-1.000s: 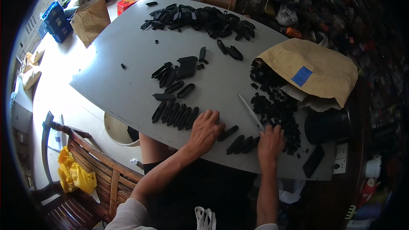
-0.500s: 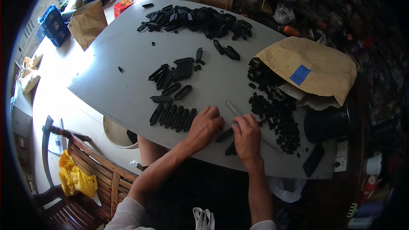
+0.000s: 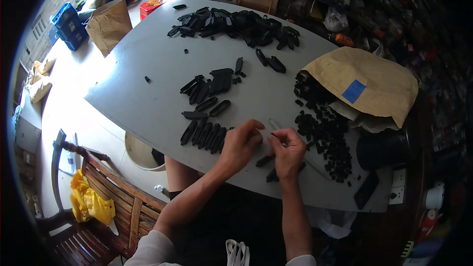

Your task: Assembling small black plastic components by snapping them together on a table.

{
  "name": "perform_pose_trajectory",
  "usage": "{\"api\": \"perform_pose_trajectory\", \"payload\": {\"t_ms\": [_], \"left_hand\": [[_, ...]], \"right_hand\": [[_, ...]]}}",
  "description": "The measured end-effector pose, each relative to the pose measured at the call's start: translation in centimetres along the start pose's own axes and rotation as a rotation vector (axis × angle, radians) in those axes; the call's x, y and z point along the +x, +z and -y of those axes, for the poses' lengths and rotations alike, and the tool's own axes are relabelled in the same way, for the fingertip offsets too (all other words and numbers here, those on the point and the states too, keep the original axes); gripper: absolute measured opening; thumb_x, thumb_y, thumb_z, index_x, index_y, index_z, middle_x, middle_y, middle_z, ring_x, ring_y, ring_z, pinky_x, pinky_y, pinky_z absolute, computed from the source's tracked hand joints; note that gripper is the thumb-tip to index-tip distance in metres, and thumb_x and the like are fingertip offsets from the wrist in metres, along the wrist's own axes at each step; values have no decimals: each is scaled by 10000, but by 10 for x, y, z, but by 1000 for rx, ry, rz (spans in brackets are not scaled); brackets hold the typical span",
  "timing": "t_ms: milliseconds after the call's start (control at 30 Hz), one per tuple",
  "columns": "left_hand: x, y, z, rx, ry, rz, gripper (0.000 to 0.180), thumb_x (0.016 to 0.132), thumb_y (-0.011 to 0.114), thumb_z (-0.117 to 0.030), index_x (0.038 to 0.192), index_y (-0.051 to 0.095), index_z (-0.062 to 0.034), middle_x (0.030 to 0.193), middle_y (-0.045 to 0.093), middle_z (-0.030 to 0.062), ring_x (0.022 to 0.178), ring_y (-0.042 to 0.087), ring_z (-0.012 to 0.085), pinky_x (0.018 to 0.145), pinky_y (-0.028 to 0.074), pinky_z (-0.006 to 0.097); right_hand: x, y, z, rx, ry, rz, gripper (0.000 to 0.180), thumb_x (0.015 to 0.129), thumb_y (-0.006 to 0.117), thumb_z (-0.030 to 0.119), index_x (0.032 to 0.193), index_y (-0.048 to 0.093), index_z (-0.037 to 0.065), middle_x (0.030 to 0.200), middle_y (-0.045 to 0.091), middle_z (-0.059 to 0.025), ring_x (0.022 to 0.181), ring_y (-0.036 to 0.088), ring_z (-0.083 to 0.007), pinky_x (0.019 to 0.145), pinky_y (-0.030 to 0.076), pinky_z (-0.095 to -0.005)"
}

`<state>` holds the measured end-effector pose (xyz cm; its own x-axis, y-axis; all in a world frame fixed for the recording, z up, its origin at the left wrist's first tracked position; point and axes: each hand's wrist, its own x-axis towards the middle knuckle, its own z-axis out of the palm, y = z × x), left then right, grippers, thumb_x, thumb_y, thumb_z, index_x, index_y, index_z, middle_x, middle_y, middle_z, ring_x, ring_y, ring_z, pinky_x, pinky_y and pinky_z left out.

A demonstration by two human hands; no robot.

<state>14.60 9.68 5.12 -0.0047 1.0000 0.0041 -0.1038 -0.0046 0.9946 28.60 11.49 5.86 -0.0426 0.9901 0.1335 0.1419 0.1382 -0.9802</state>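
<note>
Over the near edge of the table, my left hand (image 3: 240, 144) is closed with bent fingers, just right of a row of narrow black plastic casings (image 3: 202, 135). Whatever lies under its fingers is hidden. My right hand (image 3: 289, 153) is beside it, thumb and forefinger pinched together. A tiny dark bit shows at those fingertips, too small to name. Black casings (image 3: 271, 175) lie below and beside the right hand, partly covered by it. A thin grey rod (image 3: 316, 168) runs slantwise on the table behind the right hand.
Small black parts (image 3: 322, 138) spill from a brown paper bag (image 3: 367, 76) at the right. More casings lie mid-table (image 3: 220, 83) and in a far heap (image 3: 241, 23). A black phone-like slab (image 3: 366, 189) rests near the right edge; a wooden chair (image 3: 125, 202) stands left.
The whole view has shifted slightly, moving the scene right and a little down. My left forefinger has lifted and arched outward; the right fingertips are more tightly pinched. The casings keep their layout.
</note>
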Motion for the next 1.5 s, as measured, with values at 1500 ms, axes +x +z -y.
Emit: {"api": "perform_pose_trajectory", "payload": {"t_ms": [1500], "left_hand": [[-43,-4,14,163,122,65,282,844,593,2,1121,555,41,814,591,99,693,549,154,642,450,282]], "right_hand": [[-36,8,8,57,128,77,84,862,628,28,804,568,15,646,588,-28,516,535,-64,435,449,-195]]}}
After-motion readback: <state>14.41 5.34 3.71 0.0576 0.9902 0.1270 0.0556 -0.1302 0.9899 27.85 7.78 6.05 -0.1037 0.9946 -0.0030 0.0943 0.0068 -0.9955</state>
